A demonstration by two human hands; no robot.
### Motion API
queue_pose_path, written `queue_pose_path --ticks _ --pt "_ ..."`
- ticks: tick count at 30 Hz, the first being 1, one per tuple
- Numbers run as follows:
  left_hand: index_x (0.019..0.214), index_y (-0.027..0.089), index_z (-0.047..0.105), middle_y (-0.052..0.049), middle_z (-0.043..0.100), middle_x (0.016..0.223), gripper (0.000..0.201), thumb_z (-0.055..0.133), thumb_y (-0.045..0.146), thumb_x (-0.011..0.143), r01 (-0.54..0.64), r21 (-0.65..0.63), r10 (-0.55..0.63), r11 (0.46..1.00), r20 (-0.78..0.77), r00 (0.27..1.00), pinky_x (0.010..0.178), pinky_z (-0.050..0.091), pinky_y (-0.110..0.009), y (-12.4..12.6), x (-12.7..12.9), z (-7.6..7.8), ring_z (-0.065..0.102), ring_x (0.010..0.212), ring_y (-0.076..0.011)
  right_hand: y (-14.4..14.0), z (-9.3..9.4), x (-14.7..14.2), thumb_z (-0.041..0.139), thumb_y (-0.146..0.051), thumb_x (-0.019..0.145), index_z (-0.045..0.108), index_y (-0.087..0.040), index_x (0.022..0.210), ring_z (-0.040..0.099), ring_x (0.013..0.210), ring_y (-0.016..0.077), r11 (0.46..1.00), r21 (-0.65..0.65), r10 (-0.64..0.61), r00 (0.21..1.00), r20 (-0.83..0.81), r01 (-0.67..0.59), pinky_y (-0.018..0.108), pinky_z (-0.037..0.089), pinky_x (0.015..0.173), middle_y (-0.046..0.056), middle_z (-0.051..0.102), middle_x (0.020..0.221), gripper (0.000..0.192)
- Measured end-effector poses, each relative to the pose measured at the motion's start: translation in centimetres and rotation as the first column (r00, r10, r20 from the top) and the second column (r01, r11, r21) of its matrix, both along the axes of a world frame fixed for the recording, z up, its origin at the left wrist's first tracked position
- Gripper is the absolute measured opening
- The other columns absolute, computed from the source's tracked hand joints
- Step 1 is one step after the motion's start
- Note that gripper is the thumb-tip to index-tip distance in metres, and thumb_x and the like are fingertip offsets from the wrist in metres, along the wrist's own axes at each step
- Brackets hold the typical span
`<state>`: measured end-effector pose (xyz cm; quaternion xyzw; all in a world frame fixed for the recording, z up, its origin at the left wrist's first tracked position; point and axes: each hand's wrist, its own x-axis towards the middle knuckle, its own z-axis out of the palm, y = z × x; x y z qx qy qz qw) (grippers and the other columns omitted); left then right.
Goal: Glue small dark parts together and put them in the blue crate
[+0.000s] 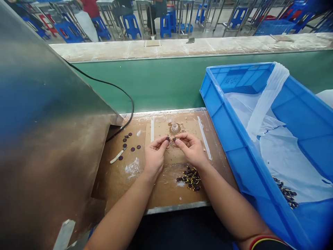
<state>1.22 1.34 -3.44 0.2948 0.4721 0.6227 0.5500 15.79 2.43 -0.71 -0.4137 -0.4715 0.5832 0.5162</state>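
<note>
Left fingers [159,142] pinched on dark round disc [167,138], right fingers [182,144] on slim black-and-yellow piece [174,139]; looks unfinished; black-and-yellow heap [191,178], lower centre, done or waiting unclear

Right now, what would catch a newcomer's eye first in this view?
The big blue crate on the right, with white sheeting inside, would likely draw the eye first. In the middle, the left hand pinches a dark disc and the right hand a small dark-and-yellow piece. A heap of similar pieces lies beside the right forearm.
</note>
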Motion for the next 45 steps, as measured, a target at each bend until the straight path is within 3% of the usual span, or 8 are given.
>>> queue_pose_path --ticks 3,8,11,14,21,28,38,45 --pt "0.096 0.017 0.077 -0.008 0.074 0.094 0.034 0.089 0.035 0.069 -0.001 -0.004 0.001 1.0 0.052 0.999 0.077 0.053 -0.021 0.1 -0.1 -0.2 0.065 0.077 -0.0111 -0.3 0.2 -0.3 0.075 -0.039 0.084 0.07 -0.021 0.101 0.073 0.094 0.0191 0.998 0.046 0.044 0.999 -0.003 -0.044 0.038 0.062 0.092 0.006 0.075 0.101 0.025" --pt "0.094 0.016 0.076 -0.013 0.071 0.111 0.025 0.085 0.031 0.076 0.065 0.09 -0.068 0.994 0.025 0.997 0.097 0.052 -0.032 0.2 -0.4 0.3 0.066 0.106 -0.0203 -0.6 0.5 -0.7 0.073 -0.038 0.086 0.068 -0.021 0.102 0.072 0.102 0.0195 0.995 0.065 0.073 0.996 -0.042 -0.07 0.041 0.06 0.098 0.006 0.075 0.107 0.024" --pt "0.088 0.017 0.077 -0.01 0.074 0.099 0.024 0.089 0.03 0.071 0.076 0.06 -0.084 0.995 0.14 0.987 0.089 0.055 -0.028 0.2 -0.5 1.0 0.07 0.092 -0.0169 -0.7 0.7 -0.6 0.072 -0.039 0.087 0.068 -0.021 0.102 0.073 0.098 0.0188 0.996 0.059 0.07 0.997 -0.031 -0.068 0.038 0.063 0.09 0.007 0.075 0.107 0.024" --pt "0.08 0.018 0.077 -0.007 0.075 0.09 0.026 0.093 0.029 0.063 0.079 0.004 -0.077 0.997 0.266 0.961 0.082 0.056 -0.022 0.2 -0.6 1.6 0.069 0.079 -0.0121 -0.8 0.7 -0.6 0.072 -0.036 0.087 0.071 -0.021 0.102 0.074 0.091 0.0177 0.995 0.096 -0.015 1.0 0.017 0.014 0.035 0.065 0.082 0.006 0.076 0.102 0.022" --pt "0.079 0.018 0.077 -0.004 0.074 0.091 0.027 0.094 0.029 0.062 0.111 -0.051 -0.085 0.993 0.362 0.928 0.081 0.054 -0.016 -0.1 -0.7 2.2 0.066 0.079 -0.0081 -1.1 0.3 -1.1 0.075 -0.031 0.084 0.076 -0.026 0.1 0.073 0.092 0.0182 0.971 0.224 -0.108 0.988 0.11 0.081 0.037 0.063 0.086 0.003 0.077 0.099 0.017" --pt "0.08 0.02 0.076 -0.004 0.074 0.093 0.025 0.093 0.03 0.064 0.096 -0.048 -0.075 0.994 0.338 0.938 0.082 0.054 -0.017 -0.3 -0.8 2.0 0.066 0.082 -0.0091 -1.3 0.5 -1.1 0.07 -0.027 0.089 0.076 -0.028 0.1 0.071 0.093 0.0174 0.921 0.385 -0.168 0.953 0.254 0.06 0.038 0.06 0.087 0.002 0.076 0.099 0.012" --pt "0.081 0.021 0.076 -0.005 0.074 0.093 0.025 0.091 0.033 0.066 0.093 -0.009 -0.088 0.996 0.247 0.965 0.085 0.056 -0.026 -0.4 -0.5 1.8 0.068 0.086 -0.0142 -1.4 0.7 -0.9 0.067 -0.025 0.091 0.076 -0.029 0.103 0.071 0.094 0.0174 0.894 0.446 -0.222 0.913 0.341 0.051 0.038 0.059 0.088 0.001 0.077 0.102 0.015" --pt "0.082 0.019 0.076 -0.007 0.075 0.091 0.027 0.092 0.033 0.065 0.046 0.044 -0.052 0.998 0.15 0.987 0.09 0.057 -0.032 -0.5 -0.1 1.8 0.071 0.088 -0.0186 -1.8 0.3 -0.6 0.064 -0.02 0.093 0.075 -0.029 0.109 0.071 0.101 0.018 0.826 0.564 -0.287 0.865 0.411 0.006 0.037 0.059 0.094 0.001 0.076 0.107 0.021"
